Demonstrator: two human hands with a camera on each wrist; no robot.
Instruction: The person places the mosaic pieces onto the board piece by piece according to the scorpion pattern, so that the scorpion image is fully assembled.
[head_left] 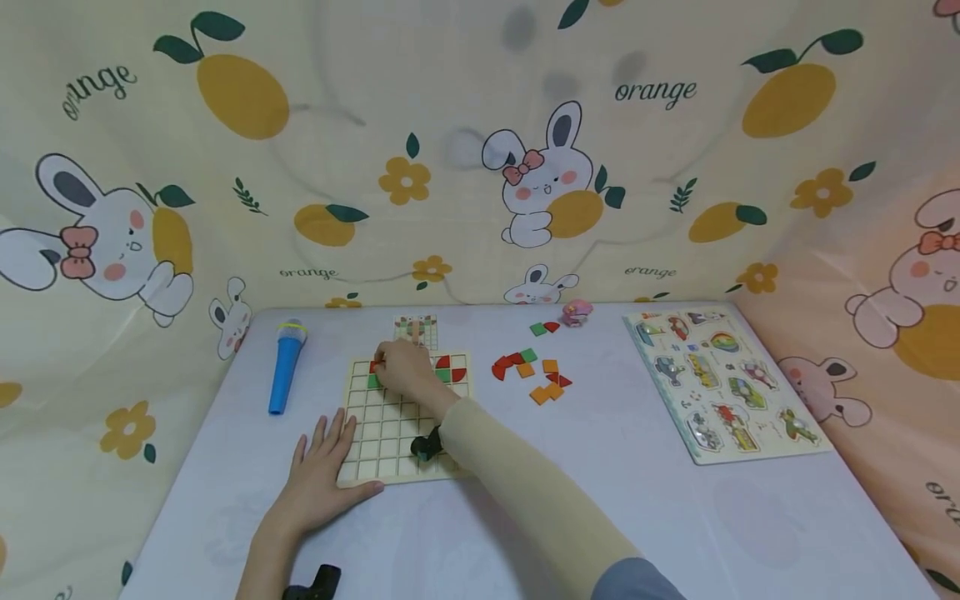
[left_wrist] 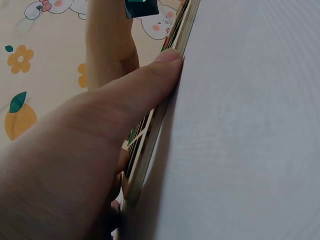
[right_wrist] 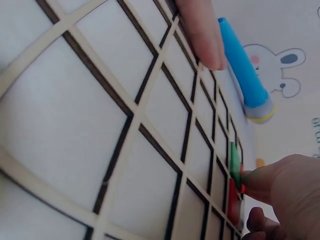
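A pale square grid board (head_left: 386, 437) lies on the table with red and green pieces in its far corners. My right hand (head_left: 405, 367) is over its far left part. In the right wrist view, its thumb is on a small red piece (right_wrist: 243, 180) beside a green square (right_wrist: 235, 160); the curled fingers are partly hidden. My left hand (head_left: 318, 471) rests at the board's near left corner, fingers spread along the left side and thumb at the front edge. At the far right corner sit red quarter-round pieces (head_left: 458, 376) and a green square (head_left: 442, 375).
Loose orange, red and green pieces (head_left: 550, 367) lie right of the board. Behind it is a small patterned card (head_left: 427, 327), partly covered by my hand. A blue toy microphone (head_left: 285, 371) lies left, a pink figurine (head_left: 577, 312) at the back, a picture puzzle board (head_left: 720, 383) at right.
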